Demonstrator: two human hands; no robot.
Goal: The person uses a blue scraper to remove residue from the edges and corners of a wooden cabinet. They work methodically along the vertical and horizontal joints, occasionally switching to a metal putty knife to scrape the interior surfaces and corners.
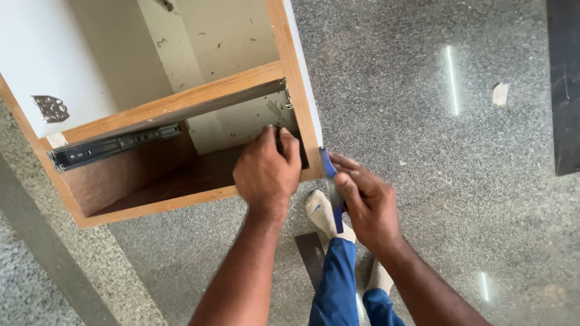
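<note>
Fingers (284,140) of left hand (267,172) curled over cabinet (181,102) edge — right hand (368,202) clamped on blue-handled tool (331,187).

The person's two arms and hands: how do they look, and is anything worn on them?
Both forearms are bare, with no sleeves in view. The left hand and the right hand wear no gloves, and no ring, watch or bracelet shows. The fingers are uncovered.

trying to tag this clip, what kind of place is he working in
Probably a room being fitted out, or a carpentry work spot. An unfinished wooden cabinet with bare drawer slides lies on a speckled stone floor; the left hand grips inside it, and the right hand holds a blue-handled tool.
</note>
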